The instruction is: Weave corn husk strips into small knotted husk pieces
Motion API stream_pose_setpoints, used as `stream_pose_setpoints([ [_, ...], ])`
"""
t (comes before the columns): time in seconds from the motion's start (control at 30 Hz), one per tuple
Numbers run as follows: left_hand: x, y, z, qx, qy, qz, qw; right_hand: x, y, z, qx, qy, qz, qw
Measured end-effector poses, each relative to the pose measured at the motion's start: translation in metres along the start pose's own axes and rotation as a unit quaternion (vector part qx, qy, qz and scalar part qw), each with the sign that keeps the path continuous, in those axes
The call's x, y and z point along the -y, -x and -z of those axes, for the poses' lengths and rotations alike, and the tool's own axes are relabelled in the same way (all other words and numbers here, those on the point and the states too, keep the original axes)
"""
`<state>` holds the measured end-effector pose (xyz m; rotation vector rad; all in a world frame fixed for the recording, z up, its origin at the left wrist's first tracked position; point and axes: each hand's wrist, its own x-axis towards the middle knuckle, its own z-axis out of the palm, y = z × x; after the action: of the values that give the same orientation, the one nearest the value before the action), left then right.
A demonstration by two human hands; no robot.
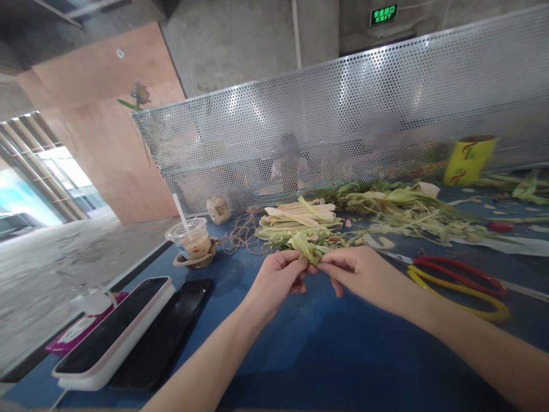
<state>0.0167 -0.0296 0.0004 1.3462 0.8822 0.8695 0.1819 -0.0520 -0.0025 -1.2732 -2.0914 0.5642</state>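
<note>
Between my two hands is a pale green corn husk (pixel 305 246), bunched and folded at its lower end. My left hand (pixel 281 274) pinches its left side between thumb and fingers. From the right, my right hand (pixel 355 272) pinches the same piece, its fingertips close to the left ones. Just beyond lies a stack of cut, flattened husk strips (pixel 300 214), pale yellow on top and greener below. To its left sits a loose tangle of brown twine (pixel 244 232). Scissors (pixel 458 280) with one red and one yellow handle lie beside my right forearm.
A lidded drink cup (pixel 191 237) with a straw stands at left, near phones (pixel 115 326) (pixel 165 335) and a purple packet (pixel 79 332). A ball of twine (pixel 218 210), heaped husks (pixel 386 206) and a yellow roll (pixel 467 160) line the back, before a perforated metal screen (pixel 257 131).
</note>
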Motion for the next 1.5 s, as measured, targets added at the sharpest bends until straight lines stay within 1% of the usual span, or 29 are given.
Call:
stream_pose_setpoints([
  [0.13,0.000,0.001,0.000,-0.004,-0.003,0.000,1.000,-0.003,0.002,-0.002,-0.006,0.009,-0.011,1.000],
  [0.27,-0.002,0.002,0.000,0.011,0.004,-0.011,1.000,-0.004,0.003,-0.003,-0.028,0.035,-0.008,0.999],
  [0.33,-0.002,0.003,0.000,0.013,0.003,-0.016,1.000,-0.003,0.003,-0.002,-0.030,0.039,-0.003,0.999],
  [0.53,-0.002,0.003,0.000,-0.009,-0.012,-0.021,1.000,-0.001,0.003,-0.001,-0.043,0.080,0.015,0.996],
  [0.67,0.000,0.001,0.000,-0.013,-0.011,-0.025,1.000,-0.001,0.003,-0.001,-0.045,0.088,0.020,0.995],
  [0.8,0.001,0.001,0.001,-0.024,-0.026,-0.038,0.999,0.000,0.004,0.000,-0.048,0.115,0.038,0.991],
  [0.9,-0.001,0.003,0.000,-0.021,-0.019,-0.038,0.999,0.000,0.004,0.002,-0.059,0.134,0.045,0.988],
  [1.0,-0.003,0.004,0.000,-0.015,-0.001,-0.040,0.999,0.001,0.004,0.003,-0.078,0.162,0.046,0.983],
  [1.1,-0.005,0.004,0.002,-0.025,0.016,-0.045,0.999,0.001,0.005,0.006,-0.086,0.204,0.054,0.974],
  [1.2,-0.006,0.003,0.003,-0.031,0.034,-0.047,0.998,0.001,0.006,0.010,-0.074,0.241,0.069,0.965],
  [1.37,-0.005,0.002,0.002,-0.024,0.022,-0.047,0.998,0.000,0.007,0.016,-0.046,0.268,0.132,0.953],
  [1.43,-0.003,0.002,0.001,-0.013,0.015,-0.038,0.999,0.000,0.007,0.017,-0.047,0.277,0.135,0.950],
  [1.5,-0.002,0.003,0.001,-0.003,0.013,-0.033,0.999,0.000,0.007,0.017,-0.065,0.294,0.120,0.946],
])
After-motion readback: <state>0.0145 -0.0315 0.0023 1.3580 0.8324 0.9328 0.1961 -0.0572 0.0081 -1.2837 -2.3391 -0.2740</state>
